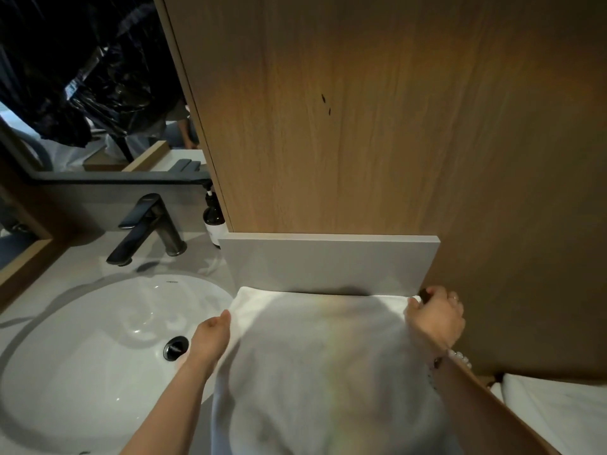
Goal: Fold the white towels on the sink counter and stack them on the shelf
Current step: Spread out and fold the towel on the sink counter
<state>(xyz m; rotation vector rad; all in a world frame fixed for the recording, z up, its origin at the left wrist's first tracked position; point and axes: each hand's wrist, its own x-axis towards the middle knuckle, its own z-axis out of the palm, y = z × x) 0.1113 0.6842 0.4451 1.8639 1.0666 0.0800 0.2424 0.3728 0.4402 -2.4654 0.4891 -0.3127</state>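
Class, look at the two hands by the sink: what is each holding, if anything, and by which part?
Both hold the white towel. The right hand pinches its far right corner; the left hand grips its left edge near the far corner.

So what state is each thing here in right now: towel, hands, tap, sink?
White towel: spread flat on the counter, far edge at the backsplash.
Left hand: at the towel's left edge.
Right hand: pinching the far right corner.
Faucet: no water running.
Sink: holds no water.

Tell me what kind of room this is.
Most likely a bathroom, perhaps a hotel's: a white oval sink with a black faucet, a mirror above, and a dark pump bottle beside the wood panel.
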